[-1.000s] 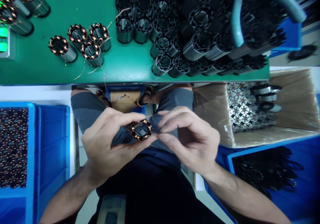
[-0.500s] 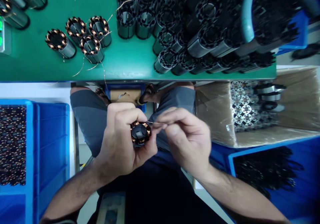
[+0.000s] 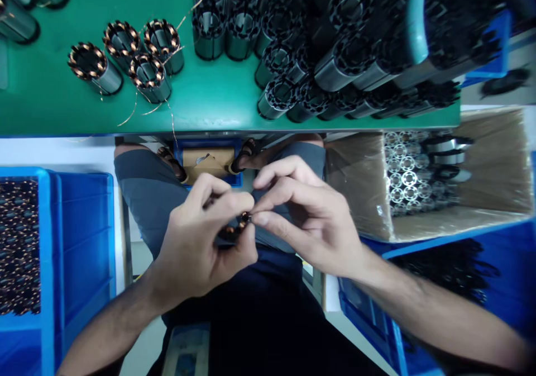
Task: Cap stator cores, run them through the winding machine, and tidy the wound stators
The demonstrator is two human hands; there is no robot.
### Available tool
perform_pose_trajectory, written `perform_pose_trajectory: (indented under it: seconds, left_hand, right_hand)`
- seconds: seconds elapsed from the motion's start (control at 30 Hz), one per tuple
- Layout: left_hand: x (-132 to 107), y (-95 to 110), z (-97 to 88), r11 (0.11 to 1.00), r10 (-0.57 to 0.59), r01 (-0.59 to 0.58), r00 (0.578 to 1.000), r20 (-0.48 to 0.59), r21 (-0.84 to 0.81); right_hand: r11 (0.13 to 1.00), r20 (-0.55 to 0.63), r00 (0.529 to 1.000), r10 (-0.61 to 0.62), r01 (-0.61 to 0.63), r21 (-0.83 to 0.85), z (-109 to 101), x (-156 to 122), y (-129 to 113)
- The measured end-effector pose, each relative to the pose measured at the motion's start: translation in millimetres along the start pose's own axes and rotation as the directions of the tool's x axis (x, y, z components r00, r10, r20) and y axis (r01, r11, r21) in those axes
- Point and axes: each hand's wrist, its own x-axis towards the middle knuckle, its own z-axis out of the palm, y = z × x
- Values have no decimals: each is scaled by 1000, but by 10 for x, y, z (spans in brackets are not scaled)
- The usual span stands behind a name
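My left hand (image 3: 209, 236) is wrapped round a wound motor stator (image 3: 229, 230) above my lap. Its black slotted end and copper windings show between thumb and fingers; the rest is hidden by the hand. My right hand (image 3: 307, 219) comes in from the right, with thumb and forefinger brought close together at the stator's rim, around a short end of copper wire (image 3: 250, 218) that barely shows. On the green bench several wound stators (image 3: 148, 77) stand upright, some with loose wire ends trailing from them.
Rows of unwound stators (image 3: 278, 98) fill the right of the green bench (image 3: 218, 108). At the right stands a plastic-lined carton (image 3: 355, 180) of metal cores, above a blue crate with black parts. A blue crate (image 3: 86, 236) with copper-wound parts is at the left.
The wire stretched between my hands no longer shows at length. My right hand has moved in to the stator's rim, and the left has turned, covering more of the stator.
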Motion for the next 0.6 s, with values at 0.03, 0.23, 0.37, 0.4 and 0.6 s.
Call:
perform_pose_trajectory:
  seconds: [0.03,0.23,0.37,0.4,0.6]
  left_hand:
    - [8,-50,-5,976,-107,133,983,152,-175]
    - [-219,-243,130,954,-210,224,974,88,-197]
    - [-293,-34,202,900,290,-216,945,-151,378]
    - [-267,20,187,910,284,-223,949,-134,348]
    - [-93,129,-119,953,-67,158,941,332,-257]
  right_hand:
    - [992,74,994,-83,90,-92,-78,8,-10]
    - [950,245,921,303,-311,-7,-240,-164,-36]
    - [843,320,833,452,-516,152,-163,-201,-28]
    - [890,294,869,398,-443,106,-174,-181,-24]
    - [942,343,898,-277,325,-89,-553,-49,4]
